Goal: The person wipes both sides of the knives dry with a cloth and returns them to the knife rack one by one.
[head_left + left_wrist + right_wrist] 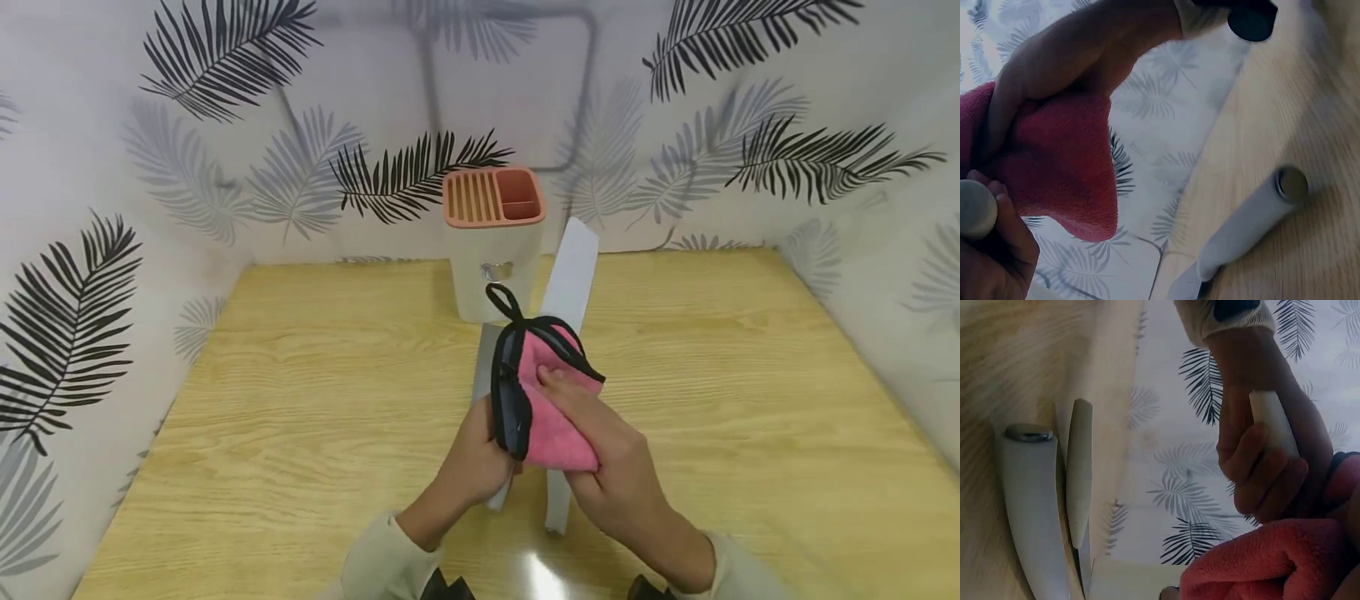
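A wooden table bears a beige block near its far edge. On the table, a wide knife and a slim knife lie side by side. Above it, the right hand clasps a pink, black-edged cloth, thumb on top. Just beside the cloth, the left hand grasps a white handle; the handle's far end is hidden.

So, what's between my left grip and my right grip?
The pink cloth, shown in the head view between your left grip and right grip; the left wrist view shows it too. Anything inside its folds is hidden.
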Demonstrator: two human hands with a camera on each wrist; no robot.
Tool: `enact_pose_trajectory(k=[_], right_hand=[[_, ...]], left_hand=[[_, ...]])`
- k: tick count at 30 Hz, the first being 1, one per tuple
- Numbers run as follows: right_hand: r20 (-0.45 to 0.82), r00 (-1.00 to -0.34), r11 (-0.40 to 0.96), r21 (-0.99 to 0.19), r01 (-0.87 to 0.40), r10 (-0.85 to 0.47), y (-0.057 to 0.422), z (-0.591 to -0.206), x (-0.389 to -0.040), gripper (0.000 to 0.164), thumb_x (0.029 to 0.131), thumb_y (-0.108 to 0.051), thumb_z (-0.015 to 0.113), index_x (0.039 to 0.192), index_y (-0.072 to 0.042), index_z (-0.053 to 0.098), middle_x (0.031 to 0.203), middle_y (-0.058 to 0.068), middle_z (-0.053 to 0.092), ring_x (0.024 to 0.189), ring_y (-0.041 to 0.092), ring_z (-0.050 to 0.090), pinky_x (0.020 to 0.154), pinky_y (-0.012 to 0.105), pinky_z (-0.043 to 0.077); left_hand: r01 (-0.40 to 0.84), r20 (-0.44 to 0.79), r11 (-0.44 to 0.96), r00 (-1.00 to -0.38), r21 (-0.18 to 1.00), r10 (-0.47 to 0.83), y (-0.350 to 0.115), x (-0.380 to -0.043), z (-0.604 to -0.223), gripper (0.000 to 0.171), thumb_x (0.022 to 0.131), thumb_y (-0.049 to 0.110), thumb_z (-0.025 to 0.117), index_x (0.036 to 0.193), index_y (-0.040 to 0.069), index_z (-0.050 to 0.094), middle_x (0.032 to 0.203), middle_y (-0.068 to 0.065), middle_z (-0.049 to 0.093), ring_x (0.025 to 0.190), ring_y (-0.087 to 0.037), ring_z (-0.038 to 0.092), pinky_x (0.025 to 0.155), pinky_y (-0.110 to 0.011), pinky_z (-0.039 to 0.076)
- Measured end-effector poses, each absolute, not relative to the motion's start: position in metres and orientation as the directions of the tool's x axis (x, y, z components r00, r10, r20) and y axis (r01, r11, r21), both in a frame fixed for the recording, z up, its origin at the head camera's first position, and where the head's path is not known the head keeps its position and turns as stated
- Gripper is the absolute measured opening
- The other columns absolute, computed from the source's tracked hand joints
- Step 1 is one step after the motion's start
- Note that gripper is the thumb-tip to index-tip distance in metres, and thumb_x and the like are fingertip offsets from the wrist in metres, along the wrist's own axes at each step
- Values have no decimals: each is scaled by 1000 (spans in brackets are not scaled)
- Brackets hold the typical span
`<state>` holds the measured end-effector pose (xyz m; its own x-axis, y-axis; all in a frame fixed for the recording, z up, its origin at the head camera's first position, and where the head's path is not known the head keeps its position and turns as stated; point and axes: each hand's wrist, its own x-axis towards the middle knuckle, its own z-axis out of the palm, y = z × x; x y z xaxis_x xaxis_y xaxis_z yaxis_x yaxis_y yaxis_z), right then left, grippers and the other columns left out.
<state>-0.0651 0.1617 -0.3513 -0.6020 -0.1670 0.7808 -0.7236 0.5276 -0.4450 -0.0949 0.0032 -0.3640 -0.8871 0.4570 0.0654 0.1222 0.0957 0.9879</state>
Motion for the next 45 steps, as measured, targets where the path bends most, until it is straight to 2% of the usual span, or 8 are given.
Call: enact_pose_trajectory(k=[6, 20, 25, 29, 32, 34, 39, 45], right_hand=[[782, -605, 541, -448, -712, -149, 161, -354, -73, 31, 93, -17, 56, 121, -6, 62, 126, 11, 62, 125, 17, 54, 109, 26, 38], [697, -717, 584, -581, -566, -2, 197, -341, -124, 62, 73, 7, 67, 129, -17, 58, 130, 4, 60, 122, 6, 54, 102, 13, 40], [605, -778, 604, -687, -404, 169, 226, -338, -147, 40, 82, 2, 58, 118, -13, 66, 111, 10, 68, 94, -9, 58, 81, 6, 43], [551, -771, 625, -735, -265, 321, 260, -336, -157, 25, 87, -7, 56, 108, -10, 69, 96, -2, 69, 79, -10, 54, 71, 8, 40], [551, -760, 715, -679, -168, 344, 287, -336, -157, 27, 87, -9, 54, 109, -11, 69, 97, -1, 71, 75, -17, 47, 68, 8, 36], [558, -769, 784, -608, -123, 312, 303, -337, -156, 32, 84, -6, 50, 112, -9, 68, 102, 10, 71, 79, -7, 57, 68, 19, 44], [539, -825, 921, -385, -63, 169, 331, -357, -154, 42, 79, -3, 48, 117, -7, 64, 107, 22, 67, 89, 44, 62, 61, 60, 43], [471, -882, 982, -170, -81, 8, 338, -389, -149, 47, 71, -4, 58, 118, -7, 61, 109, 19, 65, 61, 39, 59, 39, 49, 38]], left_hand=[[268, 172, 116, -839, 956, 516, -3, -95, -357, 10, 86, -5, 38, 82, -1, 47, 51, -8, 45, 42, -3, 40, 40, -23, 37], [178, 59, 157, -822, 972, 566, -4, -85, -360, 10, 94, 8, 45, 90, 1, 51, 55, -1, 46, 43, -2, 42, 40, -17, 36], [161, 28, 190, -828, 968, 560, -18, -85, -364, 20, 97, 17, 46, 87, 1, 52, 52, -2, 46, 42, -2, 41, 41, -17, 38], [123, -20, 239, -854, 963, 519, -42, -82, -362, 27, 98, 16, 39, 85, 1, 57, 53, -5, 48, 43, -3, 41, 39, -18, 38], [74, -72, 286, -880, 955, 469, -65, -79, -359, 28, 98, 16, 39, 87, 4, 62, 56, -5, 51, 45, -3, 41, 39, -17, 35], [55, -99, 340, -903, 939, 418, -80, -77, -358, 27, 98, 21, 43, 88, 7, 64, 59, -4, 55, 46, -3, 41, 39, -17, 34], [51, -85, 523, -969, 851, 233, -103, -75, -358, 21, 93, 24, 56, 91, 9, 69, 63, 2, 64, 46, -2, 44, 42, -17, 36], [146, 119, 737, -989, 659, 90, -105, -81, -372, 19, 84, 14, 64, 92, -1, 72, 56, 1, 63, 40, -1, 43, 40, -14, 38]])
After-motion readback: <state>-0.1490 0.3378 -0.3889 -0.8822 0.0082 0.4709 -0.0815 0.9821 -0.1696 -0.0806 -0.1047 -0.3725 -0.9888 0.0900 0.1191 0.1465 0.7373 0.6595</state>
